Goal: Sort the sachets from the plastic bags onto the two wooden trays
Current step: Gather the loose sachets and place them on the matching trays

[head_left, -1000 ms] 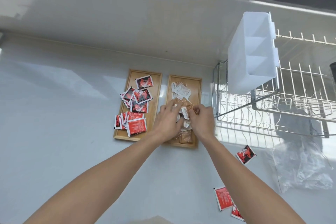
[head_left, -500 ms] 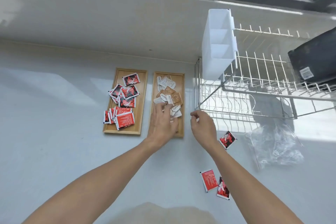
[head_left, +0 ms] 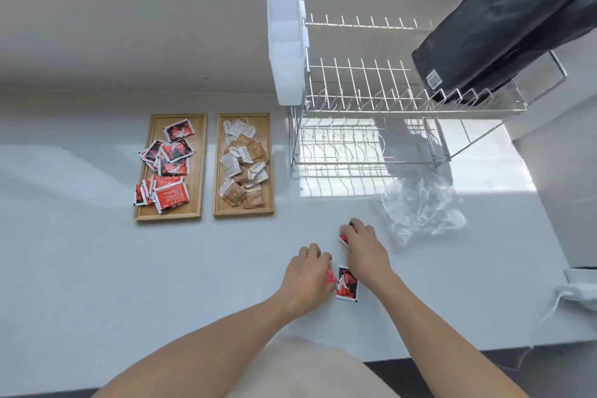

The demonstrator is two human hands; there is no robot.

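Note:
Two wooden trays lie side by side on the white counter. The left tray (head_left: 199, 171) carries several red and black sachets (head_left: 171, 171). The right tray (head_left: 270, 171) carries several white and brown sachets (head_left: 244, 168). Nearer to me, my left hand (head_left: 305, 281) rests on a red sachet (head_left: 330, 278) whose edge pokes out under the fingers. My right hand (head_left: 363, 249) covers another red sachet (head_left: 343, 238) on the counter. A third red and black sachet (head_left: 346, 284) lies flat between my two hands. An empty clear plastic bag (head_left: 423, 203) lies crumpled to the right.
A wire dish rack (head_left: 371, 107) stands behind the bag, with a white cutlery holder (head_left: 286, 48) on its left end and a black bag (head_left: 497, 26) on top. The counter's front edge (head_left: 452, 350) runs close to my body. A white plug and cable (head_left: 575, 292) lie at far right.
Both hands have left the right tray and come back toward me and rightward, down onto the loose red sachets on the counter. The camera has swung right.

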